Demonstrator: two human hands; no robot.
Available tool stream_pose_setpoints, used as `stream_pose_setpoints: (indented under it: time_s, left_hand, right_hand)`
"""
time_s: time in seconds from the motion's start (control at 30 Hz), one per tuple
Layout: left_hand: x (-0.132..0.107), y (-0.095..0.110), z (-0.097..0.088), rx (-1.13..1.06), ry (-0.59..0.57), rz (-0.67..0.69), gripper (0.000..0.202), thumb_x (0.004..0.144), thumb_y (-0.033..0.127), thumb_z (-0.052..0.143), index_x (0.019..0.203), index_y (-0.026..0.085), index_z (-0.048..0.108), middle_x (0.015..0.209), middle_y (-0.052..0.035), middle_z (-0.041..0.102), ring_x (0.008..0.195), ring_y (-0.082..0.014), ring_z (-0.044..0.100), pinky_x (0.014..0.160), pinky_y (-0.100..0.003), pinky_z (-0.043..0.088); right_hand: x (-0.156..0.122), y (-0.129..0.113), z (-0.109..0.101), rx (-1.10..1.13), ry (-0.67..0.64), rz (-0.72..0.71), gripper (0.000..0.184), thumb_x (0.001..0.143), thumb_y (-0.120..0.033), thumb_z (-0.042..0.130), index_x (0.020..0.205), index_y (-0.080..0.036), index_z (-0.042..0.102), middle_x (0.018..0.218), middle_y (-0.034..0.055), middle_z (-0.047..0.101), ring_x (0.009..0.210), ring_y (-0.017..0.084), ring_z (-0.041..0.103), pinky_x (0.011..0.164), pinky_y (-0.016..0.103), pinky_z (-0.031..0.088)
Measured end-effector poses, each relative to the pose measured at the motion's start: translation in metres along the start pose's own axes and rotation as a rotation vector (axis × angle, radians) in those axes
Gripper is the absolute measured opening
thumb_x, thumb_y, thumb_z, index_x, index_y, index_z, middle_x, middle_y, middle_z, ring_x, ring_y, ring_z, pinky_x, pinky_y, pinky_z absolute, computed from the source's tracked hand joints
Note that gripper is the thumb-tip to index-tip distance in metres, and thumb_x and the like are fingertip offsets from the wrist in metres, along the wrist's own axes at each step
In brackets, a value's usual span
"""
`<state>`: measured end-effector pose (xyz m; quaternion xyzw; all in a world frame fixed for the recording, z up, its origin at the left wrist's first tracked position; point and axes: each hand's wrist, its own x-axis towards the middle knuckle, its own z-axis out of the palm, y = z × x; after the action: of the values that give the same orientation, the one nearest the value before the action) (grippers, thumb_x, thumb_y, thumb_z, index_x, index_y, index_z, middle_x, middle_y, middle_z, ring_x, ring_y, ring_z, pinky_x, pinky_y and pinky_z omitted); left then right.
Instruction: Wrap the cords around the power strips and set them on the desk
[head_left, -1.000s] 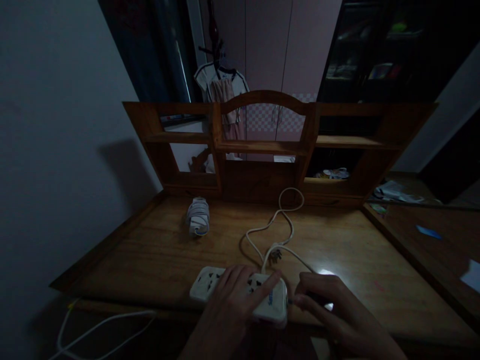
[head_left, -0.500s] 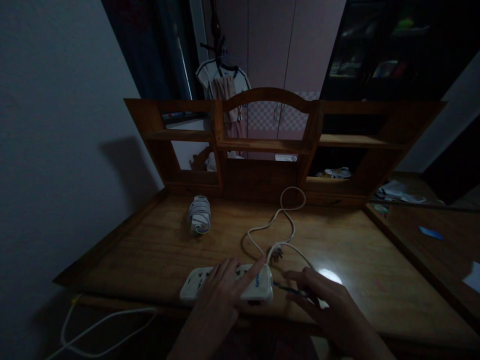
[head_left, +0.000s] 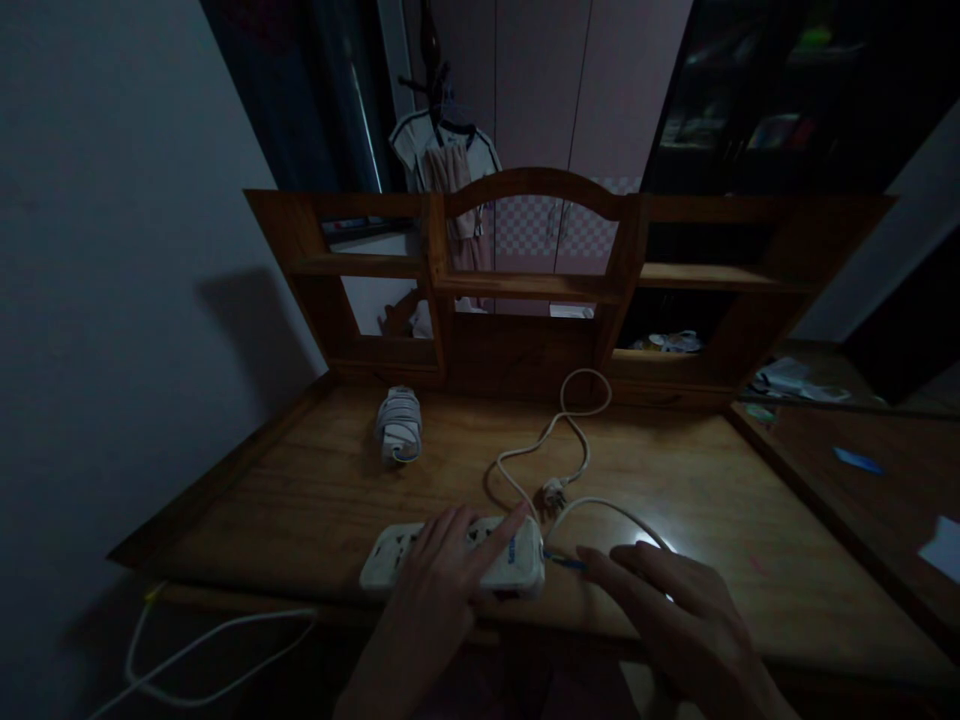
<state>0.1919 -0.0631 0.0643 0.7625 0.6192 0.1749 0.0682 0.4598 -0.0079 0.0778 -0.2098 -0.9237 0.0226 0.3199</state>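
A white power strip (head_left: 521, 562) lies along the front of the wooden desk, sockets facing up. Draped across its top, my left hand (head_left: 442, 565) holds it against the desk, one finger stretched toward the strip's right end. Thin dark-blue wires (head_left: 566, 563) stick out at that end. My right hand (head_left: 667, 600) is closed, with its fingertips pinching these wires. A white cable (head_left: 607, 503) arcs from beside the strip toward the right hand, which hides its far part. Behind the strip lies a plug (head_left: 553, 492), prongs toward me, on a looped cord (head_left: 529, 453).
A coiled white cord bundle (head_left: 400, 425) sits at the desk's back left. A wooden shelf unit (head_left: 529, 290) rises along the back edge. Another white cable (head_left: 225, 632) hangs past the front left edge. Light reflects off the desk near the right hand.
My right hand has shifted slightly right, and more of the blue wires shows. The white cable's arc has moved lower, uncovering the plug. My left hand stays on the strip.
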Motion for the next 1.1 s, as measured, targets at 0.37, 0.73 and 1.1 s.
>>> stream_pose_setpoints:
  time_s: [0.37,0.73,1.1]
  left_hand:
    - [-0.006,-0.006,-0.008,0.297,0.265,0.148,0.088,0.080,-0.003,0.047,0.152,0.039,0.019,0.121,-0.0090,0.050,0.111,-0.0264,0.048,0.099,-0.049,0.041]
    - [-0.010,-0.011,0.001,0.375,0.258,0.213,0.086,0.080,-0.003,0.047,0.152,0.036,0.022,0.122,-0.0097,0.050,0.115,-0.0272,0.047,0.102,-0.051,0.039]
    - [-0.012,-0.009,-0.001,0.433,0.215,0.190,0.088,0.079,-0.004,0.046,0.153,0.036,0.019,0.121,-0.0090,0.055,0.114,-0.0264,0.051,0.102,-0.050,0.040]
  right_hand:
    - [0.010,-0.004,-0.002,-0.048,-0.183,0.132,0.029,0.095,-0.009,0.043,0.118,-0.021,0.056,0.077,0.0008,0.055,0.054,0.013,0.046,0.049,0.028,0.024]
    - [0.024,-0.012,-0.011,0.185,-0.329,0.314,0.022,0.097,-0.016,0.046,0.096,-0.023,0.066,0.074,-0.0005,0.055,0.057,0.011,0.049,0.052,0.028,0.025]
    - [0.026,-0.017,-0.007,0.187,-0.364,0.324,0.022,0.091,-0.007,0.048,0.082,-0.020,0.063,0.076,-0.0017,0.058,0.058,0.010,0.051,0.054,0.026,0.026]
